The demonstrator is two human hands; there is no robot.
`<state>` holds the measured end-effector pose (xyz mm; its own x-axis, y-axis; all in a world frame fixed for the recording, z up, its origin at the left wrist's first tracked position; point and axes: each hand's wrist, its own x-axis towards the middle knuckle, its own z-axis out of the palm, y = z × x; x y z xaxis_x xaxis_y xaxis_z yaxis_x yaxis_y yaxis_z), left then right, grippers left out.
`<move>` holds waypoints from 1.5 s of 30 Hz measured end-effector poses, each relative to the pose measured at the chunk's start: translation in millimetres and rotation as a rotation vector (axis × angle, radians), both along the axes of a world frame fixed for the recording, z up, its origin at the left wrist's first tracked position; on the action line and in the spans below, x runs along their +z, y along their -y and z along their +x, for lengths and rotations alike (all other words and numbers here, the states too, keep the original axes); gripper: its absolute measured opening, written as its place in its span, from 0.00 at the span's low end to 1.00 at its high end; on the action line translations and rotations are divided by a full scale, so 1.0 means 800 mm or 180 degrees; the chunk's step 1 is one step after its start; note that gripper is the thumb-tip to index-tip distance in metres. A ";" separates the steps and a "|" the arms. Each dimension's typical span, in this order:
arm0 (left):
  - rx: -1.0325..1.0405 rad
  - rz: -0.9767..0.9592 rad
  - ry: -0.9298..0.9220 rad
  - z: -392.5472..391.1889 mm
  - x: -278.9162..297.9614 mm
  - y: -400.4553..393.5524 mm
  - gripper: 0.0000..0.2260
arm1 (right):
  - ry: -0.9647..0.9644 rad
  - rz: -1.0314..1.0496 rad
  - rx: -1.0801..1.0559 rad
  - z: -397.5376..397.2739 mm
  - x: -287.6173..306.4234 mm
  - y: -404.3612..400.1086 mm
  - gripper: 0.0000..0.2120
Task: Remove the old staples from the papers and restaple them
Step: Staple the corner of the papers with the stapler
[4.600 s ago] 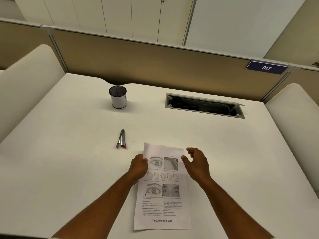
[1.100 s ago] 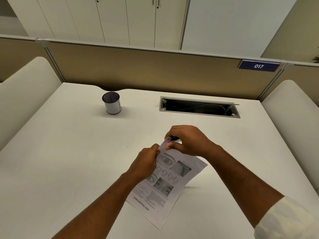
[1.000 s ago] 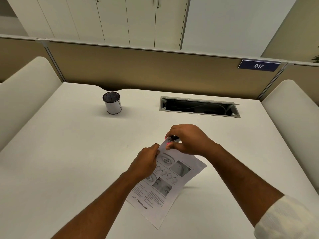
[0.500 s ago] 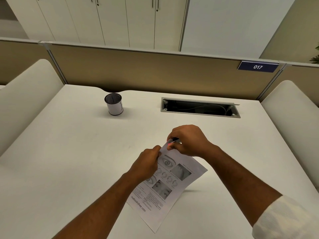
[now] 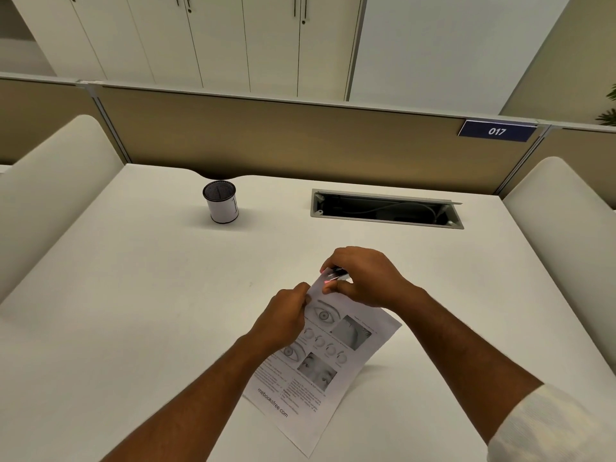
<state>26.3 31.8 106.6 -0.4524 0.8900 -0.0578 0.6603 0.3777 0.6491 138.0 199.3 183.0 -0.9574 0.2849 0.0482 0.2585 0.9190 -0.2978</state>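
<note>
— On the white desk [image 5: 133,311] in front of me: a mesh pen cup [image 5: 220,201] stands toward the back left, an open cable tray [image 5: 386,210] is sunk into the top at the back right. A tan partition [image 5: 300,138] with a blue sign [image 5: 497,131] reading 017 runs behind, pale cabinets [image 5: 216,41] beyond.

— And the papers?

— The papers [image 5: 320,361] lie slanted, long axis running from near left up to the far corner between my hands, which is lifted off the desk. My left hand [image 5: 283,320] pinches that corner's left edge, fingers curled.

— Your right?

— My right hand [image 5: 363,278] is curled round the staple remover [image 5: 331,277], pink-tipped, its end at the corner; whether it bites a staple I can't make out.
</note>
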 end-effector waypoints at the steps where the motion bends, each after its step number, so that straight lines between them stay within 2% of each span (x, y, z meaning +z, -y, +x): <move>1: 0.0023 0.0021 0.0039 -0.001 0.000 0.000 0.07 | 0.0013 -0.0057 0.0007 0.002 -0.002 -0.001 0.20; 4: 0.0095 0.0076 0.0200 -0.002 -0.003 0.002 0.07 | 0.0022 -0.0248 -0.0036 0.007 -0.008 -0.003 0.23; 15: 0.0538 -0.0082 0.0938 0.007 -0.028 0.006 0.12 | -0.0342 -0.0996 -0.0543 0.006 -0.041 -0.002 0.24; 25: 0.1148 -0.0509 0.1711 -0.012 -0.079 0.035 0.14 | -0.0163 -0.1573 -0.1053 -0.037 -0.099 0.027 0.08; 29: 0.1351 -0.0604 0.1770 -0.031 -0.090 0.043 0.14 | 0.0054 -0.1673 -0.1249 -0.071 -0.126 0.033 0.05; 36: 0.1511 -0.0663 0.1749 -0.070 -0.099 0.054 0.14 | -0.0225 -0.1651 -0.1626 -0.125 -0.156 0.035 0.08; 43: 0.1430 -0.0784 0.1802 -0.084 -0.107 0.060 0.15 | -0.0277 -0.1525 -0.1601 -0.169 -0.171 0.037 0.06; 45: 0.1440 -0.0801 0.1784 -0.081 -0.108 0.059 0.14 | -0.0298 -0.1532 -0.1622 -0.188 -0.172 0.046 0.09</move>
<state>-38.9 -15.5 20.1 -0.6131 0.5544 -0.5627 0.0031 0.7140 0.7001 -12.2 162.6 45.1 -0.6972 0.7067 -0.1200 0.5748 0.4511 -0.6828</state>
